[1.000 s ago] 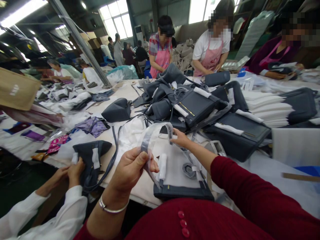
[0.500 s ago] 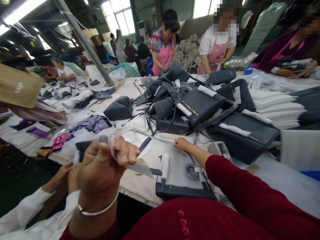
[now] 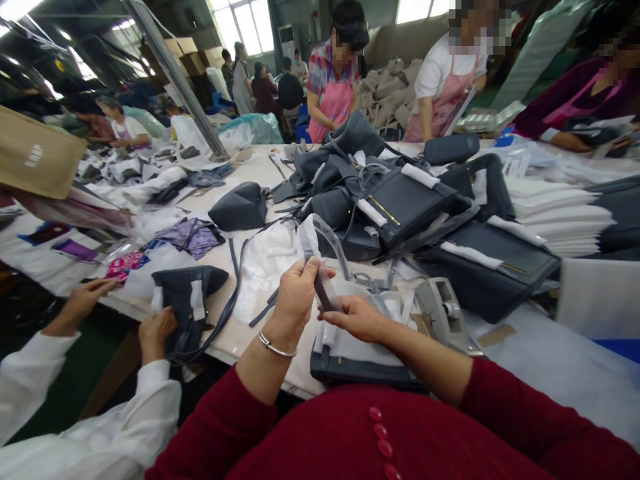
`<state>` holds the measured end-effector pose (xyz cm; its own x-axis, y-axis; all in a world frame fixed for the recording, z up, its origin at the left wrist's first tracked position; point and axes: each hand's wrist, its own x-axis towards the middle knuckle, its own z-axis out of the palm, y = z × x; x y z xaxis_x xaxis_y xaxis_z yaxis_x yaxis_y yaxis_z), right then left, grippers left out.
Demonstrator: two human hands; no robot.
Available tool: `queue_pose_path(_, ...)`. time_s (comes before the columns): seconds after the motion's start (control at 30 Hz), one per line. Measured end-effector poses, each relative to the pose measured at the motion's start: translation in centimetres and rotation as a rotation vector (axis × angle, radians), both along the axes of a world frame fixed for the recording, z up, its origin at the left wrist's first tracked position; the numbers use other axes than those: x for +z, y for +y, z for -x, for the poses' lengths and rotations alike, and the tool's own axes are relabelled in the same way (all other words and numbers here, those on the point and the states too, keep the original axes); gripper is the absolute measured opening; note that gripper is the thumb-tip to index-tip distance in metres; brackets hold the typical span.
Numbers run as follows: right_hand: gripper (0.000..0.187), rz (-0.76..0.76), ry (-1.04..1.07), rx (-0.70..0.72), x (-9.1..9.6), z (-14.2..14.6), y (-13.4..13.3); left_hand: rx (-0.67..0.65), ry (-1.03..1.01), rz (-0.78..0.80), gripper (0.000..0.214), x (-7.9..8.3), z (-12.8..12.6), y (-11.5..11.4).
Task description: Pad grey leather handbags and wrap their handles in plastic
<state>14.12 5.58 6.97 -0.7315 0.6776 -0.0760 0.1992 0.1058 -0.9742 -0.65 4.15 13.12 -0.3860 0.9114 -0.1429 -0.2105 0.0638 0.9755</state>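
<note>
My left hand [image 3: 295,290] and my right hand [image 3: 357,319] are close together over the table's near edge. Both are closed on a dark bag strap [image 3: 327,293] that has translucent white wrapping on it. A looped part of the strap rises above my left hand. Below my hands lies a dark blue handbag [image 3: 367,370] with a white sheet over its front and a white-wrapped handle; my right arm hides part of it. Just right of it stands a grey tape dispenser [image 3: 440,307].
A heap of dark handbags [image 3: 410,207] covers the table's middle. White foam sheets [image 3: 555,213] are stacked at right. At left, a co-worker's hands [image 3: 157,330] handle a small dark bag [image 3: 183,307]. Other people stand across the table.
My raised left hand has moved right and away from me, to the middle. My right hand has come nearer and left, meeting it on the strap. The co-worker's left hand has moved left, off the small bag.
</note>
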Motion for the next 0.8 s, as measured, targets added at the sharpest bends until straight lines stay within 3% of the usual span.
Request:
queue_pose_path(0.1, 0.036, 0.252, 0.010, -0.102, -0.8, 0.5, -0.8, -0.159, -0.003, -0.013, 0.036, -0.3, 0.3, -0.8)
queue_pose_path(0.17, 0.035, 0.265, 0.037, -0.116, -1.3, 0.4, -0.7, -0.291, 0.078, 0.030, 0.034, -1.0, 0.6, -1.9)
queue_pose_path(0.3, 0.030, 0.099, -0.013, -0.085, -1.7, 0.0, -0.8, -0.322, 0.335, 0.113, 0.025, -2.9, 1.4, -3.9)
queue_pose_path(0.37, 0.025, -0.061, -0.019, -0.178, -1.5, -0.2, -1.2, -0.268, 0.459, 0.094, 0.024, -3.1, 1.8, -4.4)
queue_pose_path(0.43, 0.026, -0.094, -0.015, -0.312, -1.1, -0.4, -1.7, -0.215, 0.561, 0.085, 0.026, -2.9, 2.2, -4.6)
queue_pose_path(0.47, 0.032, 0.005, -0.018, -0.350, -0.9, -0.5, -1.9, -0.194, 0.592, 0.088, 0.028, -2.7, 2.3, -4.7)
queue_pose_path(0.53, 0.046, 0.394, -0.021, -0.332, -0.6, -0.4, -2.3, -0.190, 0.598, 0.095, 0.033, -2.3, 2.1, -4.8)
queue_pose_path(0.6, 0.048, 0.766, 0.036, -0.289, -0.5, -0.1, -2.4, -0.244, 0.530, 0.086, 0.032, -2.2, 1.6, -4.9)
queue_pose_path(0.67, 0.035, 0.887, 0.115, -0.327, -0.9, 0.2, -2.3, -0.299, 0.434, 0.088, 0.028, -2.5, 1.0, -5.0)
queue_pose_path(0.73, 0.025, 0.742, 0.128, -0.402, -1.3, 0.5, -2.0, -0.316, 0.349, 0.118, 0.026, -3.0, 0.6, -5.1)
queue_pose_path(0.8, 0.020, 0.457, 0.087, -0.408, -1.7, 0.5, -1.8, -0.309, 0.278, 0.159, 0.026, -3.6, 0.6, -5.1)
